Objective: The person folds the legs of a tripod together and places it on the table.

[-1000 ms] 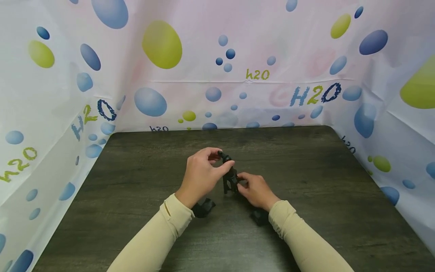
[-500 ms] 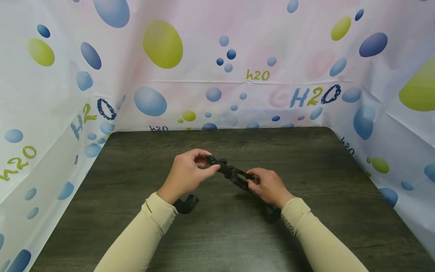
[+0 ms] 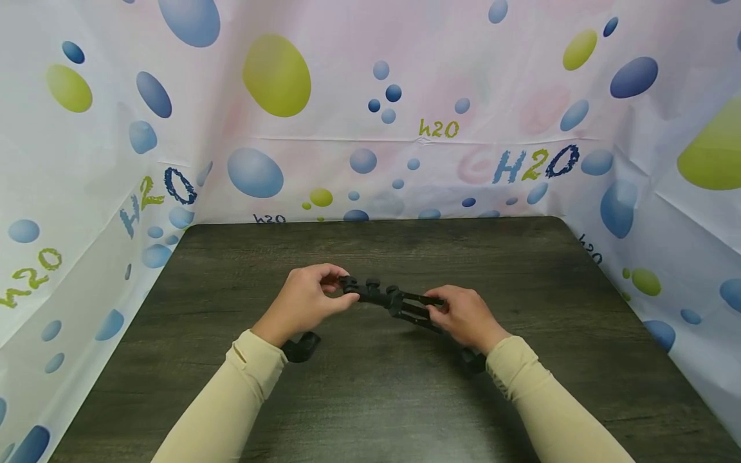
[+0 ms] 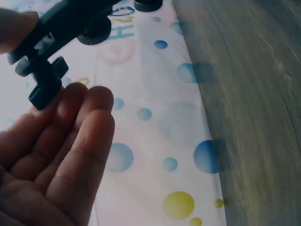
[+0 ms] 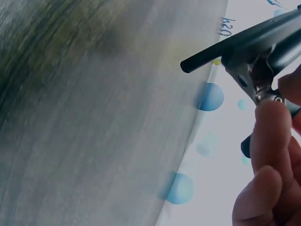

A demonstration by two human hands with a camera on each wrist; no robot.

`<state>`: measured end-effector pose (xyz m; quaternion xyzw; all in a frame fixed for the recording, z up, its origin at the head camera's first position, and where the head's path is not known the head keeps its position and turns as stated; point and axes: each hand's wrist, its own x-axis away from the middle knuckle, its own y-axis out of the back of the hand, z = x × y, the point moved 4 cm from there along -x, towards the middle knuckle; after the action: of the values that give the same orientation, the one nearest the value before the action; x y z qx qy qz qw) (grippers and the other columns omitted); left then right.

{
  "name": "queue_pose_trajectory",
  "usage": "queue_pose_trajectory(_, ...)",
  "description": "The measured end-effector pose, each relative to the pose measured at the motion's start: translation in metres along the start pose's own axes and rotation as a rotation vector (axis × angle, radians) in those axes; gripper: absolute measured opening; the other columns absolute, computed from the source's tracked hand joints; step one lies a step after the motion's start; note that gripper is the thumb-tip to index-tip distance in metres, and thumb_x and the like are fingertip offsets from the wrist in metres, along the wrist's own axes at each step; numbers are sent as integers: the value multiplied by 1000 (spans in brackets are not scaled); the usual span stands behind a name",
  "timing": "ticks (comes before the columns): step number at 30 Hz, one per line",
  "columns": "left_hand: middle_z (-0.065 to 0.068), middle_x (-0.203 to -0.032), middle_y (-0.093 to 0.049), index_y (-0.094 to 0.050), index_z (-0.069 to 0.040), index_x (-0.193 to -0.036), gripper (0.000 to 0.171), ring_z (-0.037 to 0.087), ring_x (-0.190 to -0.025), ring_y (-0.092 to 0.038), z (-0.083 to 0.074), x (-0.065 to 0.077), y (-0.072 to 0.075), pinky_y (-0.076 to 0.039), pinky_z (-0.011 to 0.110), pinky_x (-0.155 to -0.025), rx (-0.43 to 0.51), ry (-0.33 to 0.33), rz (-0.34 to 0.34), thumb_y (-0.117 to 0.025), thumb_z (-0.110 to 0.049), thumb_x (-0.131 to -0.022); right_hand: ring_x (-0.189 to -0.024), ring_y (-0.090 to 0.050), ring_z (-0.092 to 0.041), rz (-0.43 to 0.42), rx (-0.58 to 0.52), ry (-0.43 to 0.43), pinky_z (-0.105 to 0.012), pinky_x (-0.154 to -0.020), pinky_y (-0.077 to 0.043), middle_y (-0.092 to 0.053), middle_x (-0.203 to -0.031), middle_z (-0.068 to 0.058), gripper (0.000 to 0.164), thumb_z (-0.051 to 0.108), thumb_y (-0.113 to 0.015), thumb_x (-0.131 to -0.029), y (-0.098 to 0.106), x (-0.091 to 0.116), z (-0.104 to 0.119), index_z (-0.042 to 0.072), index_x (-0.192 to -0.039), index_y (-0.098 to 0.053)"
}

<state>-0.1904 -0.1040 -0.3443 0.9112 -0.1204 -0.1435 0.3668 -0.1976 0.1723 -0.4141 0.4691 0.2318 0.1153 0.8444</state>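
A small black tripod with knobs along its upper part is held in the air, nearly level, over the dark table. My left hand pinches its head end between thumb and fingers. At the other end, my right hand grips the legs, which are slightly spread. The left wrist view shows the tripod's head under the thumb, with a small clamp-like piece touching the fingers. In the right wrist view, fingers hold the leg joint with its metal strut, and one leg sticks out.
The dark wood-grain table spreads beneath both hands. Behind it and at its sides hangs a white sheet with blue and green dots and lettering. Black wrist-worn devices sit under each wrist.
The tripod has swung from nearly upright to nearly level, its legs now towards the right. My left hand has moved left and slightly down, my right hand right.
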Motion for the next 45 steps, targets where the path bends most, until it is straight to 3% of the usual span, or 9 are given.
queue_pose_trajectory(6, 7, -105, -69, -70, -3, -116, 36, 25, -95, -68, 10, 2, 0, -56, 41, -83, -20, -4, 43, -80, -22, -88, -70, -60, -12, -1, 24, 56, -34, -62, -52, -70, -98, -9, 18, 7, -71, -92, 4, 0, 0, 2, -109, -73)
queue_pose_trajectory(15, 5, -108, -68, -69, -4, -119, 37, 20, -95, -66, 23, 3, -5, -56, 40, -83, -113, -1, 120, -79, -24, -89, -84, -69, -24, 23, 53, 82, -42, -71, -56, -72, -101, -10, 17, 7, -71, -92, 5, 0, -1, 2, -109, -74)
queue_pose_trajectory(22, 2, -100, -67, -71, -4, -115, 33, 17, -86, -62, 35, 3, -13, -54, 37, -76, -118, 3, 141, -79, -22, -89, -89, -69, -26, 55, 117, 74, -45, -77, -56, -72, -102, -9, 18, 9, -72, -93, 3, 1, 0, 4, -109, -74)
queue_pose_trajectory(28, 2, -100, -67, -71, -3, -116, 33, 18, -86, -63, 45, 4, -22, -55, 37, -75, -120, 5, 146, -78, -22, -89, -84, -69, -22, 33, 160, 105, -43, -74, -56, -71, -98, -6, 16, 10, -73, -92, -1, 4, 0, 7, -108, -75)
queue_pose_trajectory(35, 4, -105, -68, -70, -3, -118, 37, 18, -92, -64, 57, 7, -31, -55, 38, -79, -134, 29, 136, -79, -22, -88, -83, -66, -20, 30, 207, 118, -40, -71, -56, -69, -97, -3, 16, 11, -73, -92, -7, 6, -1, 9, -107, -77)
queue_pose_trajectory(45, 9, -114, -68, -69, -2, -120, 38, 25, -101, -65, 65, 7, -40, -55, 44, -85, -204, 32, 181, -78, -23, -89, -89, -65, -23, 33, 254, 127, -41, -75, -56, -69, -98, -5, 15, 11, -75, -91, -11, 6, 1, 8, -105, -77)
